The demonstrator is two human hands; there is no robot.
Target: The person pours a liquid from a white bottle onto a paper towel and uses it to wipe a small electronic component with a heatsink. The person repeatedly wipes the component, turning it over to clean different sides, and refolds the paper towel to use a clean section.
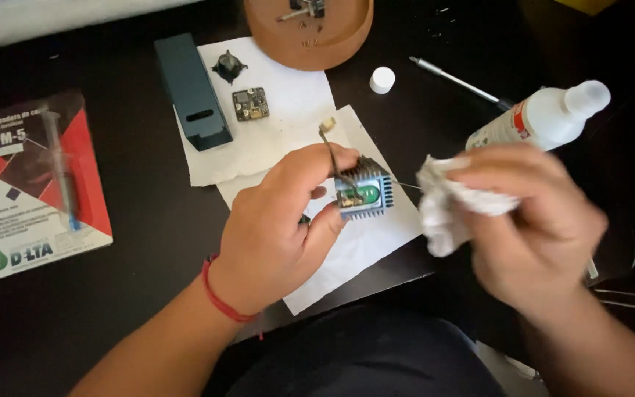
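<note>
Metal is the main material in your left hand [277, 231]: you hold a small grey finned block [364, 192], with ribs along its sides and a green, shiny part in the middle. Your thumb presses its lower edge and your fingers close over the top, so the grip is tight around it. The block is lifted a little above the white paper sheets [288, 110], near the middle of the table. A thin wire with a small pale connector [326, 125] stands up from behind your fingers.

Your right hand [538, 228] is closed on a crumpled white tissue [446, 202]. The tissue looks soft and wrinkled, and it hangs just beside the block, not touching it. This hand is blurred, so the finger positions are not clear.

On the paper sheets lie a dark blue rectangular case [191, 92] with a slot, a small square circuit board [250, 104] and a small black part [228, 66] with points. Behind them stands a round terracotta-coloured dish [310, 40] with small metal pieces inside. A white round cap [382, 79] and a slim silver pen [457, 81] lie on the bare table. A white plastic bottle [545, 117] with a label lies tilted behind your right hand.

On the left lies a flat red, black and white package [34, 184] that holds a syringe. The table [134, 279] is dark, smooth and nearly black. At the top left, a pale strip of another surface is visible.
</note>
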